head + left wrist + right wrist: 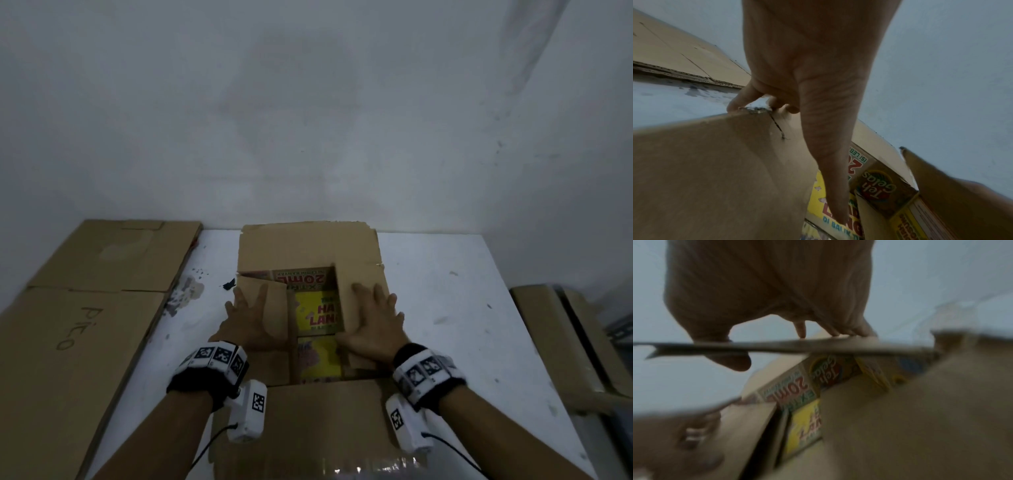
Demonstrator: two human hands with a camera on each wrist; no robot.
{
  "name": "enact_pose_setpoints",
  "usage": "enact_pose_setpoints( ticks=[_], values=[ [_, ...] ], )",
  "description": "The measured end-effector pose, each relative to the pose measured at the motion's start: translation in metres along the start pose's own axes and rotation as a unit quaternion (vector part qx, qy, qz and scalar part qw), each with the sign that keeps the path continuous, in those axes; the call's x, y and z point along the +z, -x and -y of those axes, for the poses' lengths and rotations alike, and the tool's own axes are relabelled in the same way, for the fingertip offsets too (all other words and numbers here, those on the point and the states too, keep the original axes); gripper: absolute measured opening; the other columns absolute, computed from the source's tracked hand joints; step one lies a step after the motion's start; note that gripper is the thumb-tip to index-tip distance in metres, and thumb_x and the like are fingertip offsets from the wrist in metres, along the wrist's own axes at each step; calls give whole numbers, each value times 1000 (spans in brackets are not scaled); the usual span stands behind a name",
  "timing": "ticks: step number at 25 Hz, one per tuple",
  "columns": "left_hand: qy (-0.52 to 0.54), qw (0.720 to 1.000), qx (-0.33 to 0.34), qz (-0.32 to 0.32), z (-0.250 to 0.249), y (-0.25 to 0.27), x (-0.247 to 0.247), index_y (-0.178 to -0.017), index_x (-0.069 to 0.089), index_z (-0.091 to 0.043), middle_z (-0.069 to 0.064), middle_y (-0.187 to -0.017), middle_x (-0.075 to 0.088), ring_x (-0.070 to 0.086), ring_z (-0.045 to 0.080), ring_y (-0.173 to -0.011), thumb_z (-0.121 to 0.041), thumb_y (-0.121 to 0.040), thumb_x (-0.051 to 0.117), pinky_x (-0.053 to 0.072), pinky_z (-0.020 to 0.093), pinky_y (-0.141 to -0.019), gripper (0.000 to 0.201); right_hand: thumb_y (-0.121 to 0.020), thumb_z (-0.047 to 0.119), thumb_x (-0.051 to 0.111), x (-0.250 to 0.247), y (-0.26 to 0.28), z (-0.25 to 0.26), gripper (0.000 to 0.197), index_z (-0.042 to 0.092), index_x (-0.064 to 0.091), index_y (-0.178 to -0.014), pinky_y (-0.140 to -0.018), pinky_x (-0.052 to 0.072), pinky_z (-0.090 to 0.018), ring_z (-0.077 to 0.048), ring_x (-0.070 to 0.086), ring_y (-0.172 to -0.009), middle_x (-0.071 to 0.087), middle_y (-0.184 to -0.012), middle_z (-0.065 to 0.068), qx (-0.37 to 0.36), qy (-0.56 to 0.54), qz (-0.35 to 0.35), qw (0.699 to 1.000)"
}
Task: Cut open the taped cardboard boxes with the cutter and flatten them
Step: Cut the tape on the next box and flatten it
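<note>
The cardboard box [310,246] sits open on a white table [445,274], its yellow printed inner face [317,313] showing between two side flaps. The left hand [251,317] lies flat, fingers spread, on the left flap [274,308]; the right hand [371,323] presses the right flap [352,281], apparently also with straight fingers, though its wrist view is blurred. Flattened cardboard [85,308] lies to the left.

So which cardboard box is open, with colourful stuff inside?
The middle box, under both hands: its flaps are spread, showing yellow packaging. The cardboard on the left lies flat.
</note>
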State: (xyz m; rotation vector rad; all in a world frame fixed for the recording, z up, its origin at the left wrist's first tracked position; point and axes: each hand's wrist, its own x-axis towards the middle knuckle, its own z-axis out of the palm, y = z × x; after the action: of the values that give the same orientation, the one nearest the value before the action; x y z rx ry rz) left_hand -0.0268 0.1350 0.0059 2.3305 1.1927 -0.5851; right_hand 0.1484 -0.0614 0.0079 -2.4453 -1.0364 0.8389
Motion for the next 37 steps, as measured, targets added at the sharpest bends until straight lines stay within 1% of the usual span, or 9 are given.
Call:
enact_pose_setpoints(
  ticks=[5, 9, 13, 15, 19, 22, 28, 32, 37],
  values=[
    [-37, 999, -28, -18, -2, -10, 10, -153, -20, -37, 21, -160, -27, -11, 52, -147, -63, -78, 73, 30, 62, -113, 122, -90, 12, 57, -68, 36, -33, 56, 42, 50, -136, -89, 52, -43, -26, 58, -120, 60, -135, -3, 10, -375, -16, 927],
    [-72, 993, -77, -49, -15, -13, 21, -152, -19, -45, 21, -159, -28, -8, 56, -145, -70, -70, 75, 33, 70, -107, 128, -75, 13, 63, -83, 44, -76, 30, 16, 71, -103, -81, 55, -48, -39, 66, -100, 71, -110, -16, 119, -450, -78, 882],
    [-21, 989, -135, -57, -34, 1, 17, -153, -21, -28, 20, -161, -23, -2, 52, -148, -54, -79, 78, 27, 65, -113, 126, -81, 18, 71, -77, 36, -110, 25, 22, 66, -105, -90, 55, -50, -30, 65, -95, 70, -107, -10, 200, -350, -129, 906],
    [-58, 991, -111, -57, -28, -4, 19, -152, -20, -40, 20, -160, -26, -6, 53, -147, -61, -73, 79, 29, 67, -111, 128, -79, 26, 76, -66, 36, -115, 50, 22, 54, -124, -91, 53, -43, -31, 60, -103, 64, -116, -12, 230, -247, -129, 933],
    [-93, 991, -78, -51, -16, -13, 26, -152, -20, -44, 21, -159, -28, -10, 55, -145, -72, -63, 78, 29, 70, -109, 135, -88, 29, 62, -42, 39, -86, 56, 21, 36, -137, -92, 47, -44, -36, 43, -118, 41, -129, -15, 137, 110, -92, 980],
    [-90, 992, -62, -66, -14, -10, 28, -151, -22, -47, 20, -159, -27, -9, 55, -145, -69, -61, 81, 29, 70, -108, 138, -86, 27, 62, -30, 37, -57, 41, 17, 46, -122, -80, 46, -39, -35, 46, -108, 45, -118, -12, 64, 86, -60, 992],
    [75, 997, 22, -27, -4, 8, 3, -153, -14, -48, 13, -163, -22, -12, 49, -148, -69, -63, 79, 21, 66, -113, 131, -92, 53, 55, -22, 35, -29, 58, 23, 38, -139, -99, 42, -48, -38, 38, -124, 36, -134, -13, 29, 94, -26, 995],
    [377, 917, 131, 3, 35, 38, -27, -155, 12, -47, -3, -164, 19, 25, 26, -149, -25, -91, 70, 36, 49, -112, 88, -90, 55, 58, -15, 33, -22, 57, 26, 42, -136, -104, 33, -52, -37, 24, -134, 27, -143, -13, 33, 127, -33, 991],
    [500, 862, 15, -78, 98, 67, -42, -133, 57, -34, 6, -111, 73, 70, 28, -95, -12, -92, 62, 57, 44, -79, 47, -88, 53, 62, -5, 17, -11, 56, 28, 44, -135, -105, 32, -56, -41, 24, -133, 24, -141, -15, 41, 118, -45, 991]
  ],
)
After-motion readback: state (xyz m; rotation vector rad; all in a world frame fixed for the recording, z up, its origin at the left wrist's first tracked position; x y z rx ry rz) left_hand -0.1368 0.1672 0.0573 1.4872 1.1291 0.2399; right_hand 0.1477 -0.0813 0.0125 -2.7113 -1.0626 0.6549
